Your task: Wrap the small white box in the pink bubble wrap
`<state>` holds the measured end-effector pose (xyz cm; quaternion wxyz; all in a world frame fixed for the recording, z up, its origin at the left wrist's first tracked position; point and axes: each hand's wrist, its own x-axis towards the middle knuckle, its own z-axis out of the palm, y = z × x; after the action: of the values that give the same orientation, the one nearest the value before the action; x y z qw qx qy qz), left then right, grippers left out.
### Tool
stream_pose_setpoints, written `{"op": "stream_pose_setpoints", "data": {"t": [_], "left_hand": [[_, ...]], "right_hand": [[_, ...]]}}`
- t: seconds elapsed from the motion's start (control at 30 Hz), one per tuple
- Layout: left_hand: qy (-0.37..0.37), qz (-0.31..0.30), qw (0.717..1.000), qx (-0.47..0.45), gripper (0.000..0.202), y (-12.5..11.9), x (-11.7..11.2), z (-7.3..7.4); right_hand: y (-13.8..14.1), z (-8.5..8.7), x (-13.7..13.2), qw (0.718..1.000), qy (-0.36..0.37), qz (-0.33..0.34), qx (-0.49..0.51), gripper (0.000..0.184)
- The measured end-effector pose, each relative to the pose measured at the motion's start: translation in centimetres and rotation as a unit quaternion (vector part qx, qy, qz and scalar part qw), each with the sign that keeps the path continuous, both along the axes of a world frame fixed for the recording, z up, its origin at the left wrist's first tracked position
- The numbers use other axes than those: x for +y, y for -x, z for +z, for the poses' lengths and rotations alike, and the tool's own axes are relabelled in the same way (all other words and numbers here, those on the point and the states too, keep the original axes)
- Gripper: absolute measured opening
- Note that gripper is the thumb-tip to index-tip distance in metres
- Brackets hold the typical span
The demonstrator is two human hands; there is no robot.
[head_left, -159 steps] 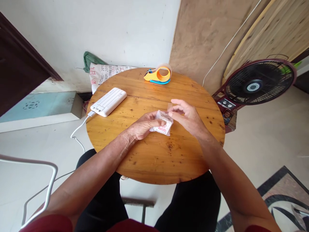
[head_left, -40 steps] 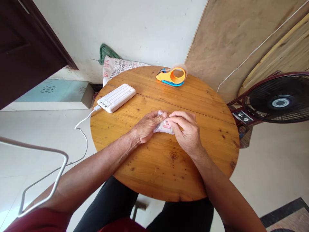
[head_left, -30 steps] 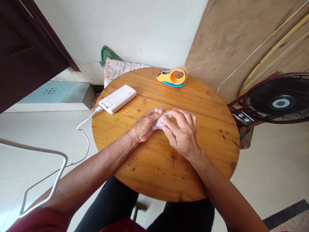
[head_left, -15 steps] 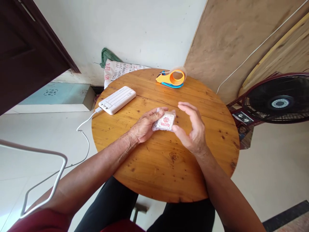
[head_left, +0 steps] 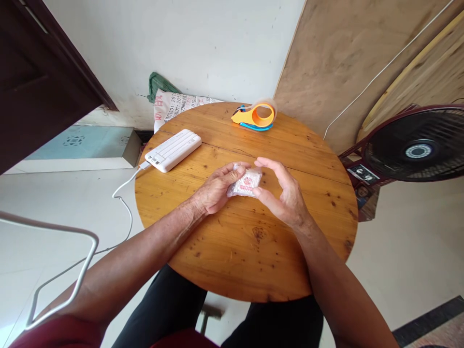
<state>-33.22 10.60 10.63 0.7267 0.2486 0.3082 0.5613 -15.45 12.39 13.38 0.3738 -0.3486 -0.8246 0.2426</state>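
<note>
A small white packet in clear bubble wrap [head_left: 246, 183], with red print on its face, is held over the round wooden table. My left hand [head_left: 219, 188] grips its left side, thumb on top and fingers behind. My right hand [head_left: 286, 195] curves round the packet's right end in a wide C shape. Its thumb tip meets the lower right corner, and the index fingertip is at the upper right corner. Between the right palm and the packet, bare wood shows.
On the wooden table [head_left: 253, 261], an orange and blue tape dispenser [head_left: 255, 117] stands at the back. A white power bank [head_left: 174, 151] lies at the left, its white cable [head_left: 125, 186] running off the edge. A black fan [head_left: 416, 145] is at the right.
My right hand has moved slightly left, and its fingertips have closed in on the packet's right corners. The packet has tilted a little; my left hand keeps its grip.
</note>
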Motion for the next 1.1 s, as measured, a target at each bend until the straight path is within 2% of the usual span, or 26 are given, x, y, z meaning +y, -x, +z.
{"op": "stream_pose_setpoints", "data": {"t": [0.2, 0.5, 0.73, 0.87, 1.1], "left_hand": [[-0.013, -0.015, 1.0, -0.005, 0.041, -0.1, -0.1, 0.1], [-0.022, -0.022, 0.998, 0.05, 0.045, -0.2, -0.4, -0.2], [-0.036, -0.049, 0.996, 0.07, 0.044, -0.2, -0.5, -0.3], [-0.032, -0.037, 0.996, 0.076, 0.045, -0.2, -0.5, -0.3], [-0.027, -0.035, 0.997, 0.07, 0.042, -0.3, -0.4, -0.1]], "right_hand": [[0.1, -0.4, 0.4, 0.997, -0.066, -0.016, 0.023, 0.029], [0.2, -0.8, 0.8, 0.995, -0.075, -0.041, 0.044, 0.011], [0.1, -0.7, 0.8, 0.994, -0.083, -0.055, 0.041, 0.012], [0.4, -0.8, 0.5, 0.993, -0.098, -0.056, 0.037, 0.013], [0.7, -1.1, 0.5, 0.984, -0.176, -0.001, -0.008, 0.016]]}}
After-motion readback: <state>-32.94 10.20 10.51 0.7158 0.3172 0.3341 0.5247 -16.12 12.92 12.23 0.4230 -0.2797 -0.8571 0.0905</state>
